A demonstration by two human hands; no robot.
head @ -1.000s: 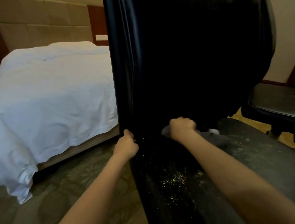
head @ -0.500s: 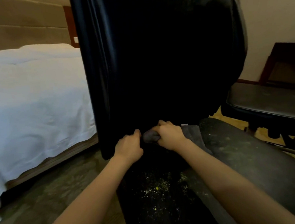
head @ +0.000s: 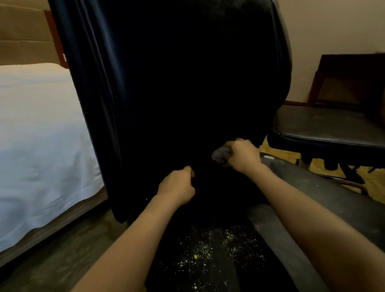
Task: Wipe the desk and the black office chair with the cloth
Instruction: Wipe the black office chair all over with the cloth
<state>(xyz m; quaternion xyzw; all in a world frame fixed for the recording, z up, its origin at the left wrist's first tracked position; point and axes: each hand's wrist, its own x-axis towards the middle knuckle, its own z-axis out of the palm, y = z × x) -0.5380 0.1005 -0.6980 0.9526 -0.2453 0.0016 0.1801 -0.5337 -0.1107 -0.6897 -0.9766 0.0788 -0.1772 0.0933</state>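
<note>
Dim bedroom, chair [head: 222, 283] seat nearest, speckled with crumbs [head: 205, 251], left hand [head: 176, 186] curled at its rear crease, grip unclear, right hand [head: 242, 156] clutching bunched cloth [head: 221, 153] against the backrest [head: 181, 77], which blocks the view beyond, bed [head: 24, 149] left, bench [head: 336, 128] right.

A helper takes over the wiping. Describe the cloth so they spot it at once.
Find the tall black office chair beside the white bed. At the foot of its backrest, the right hand grips the cloth: a bunched grey wad, lighter than the black leather around it.
</note>
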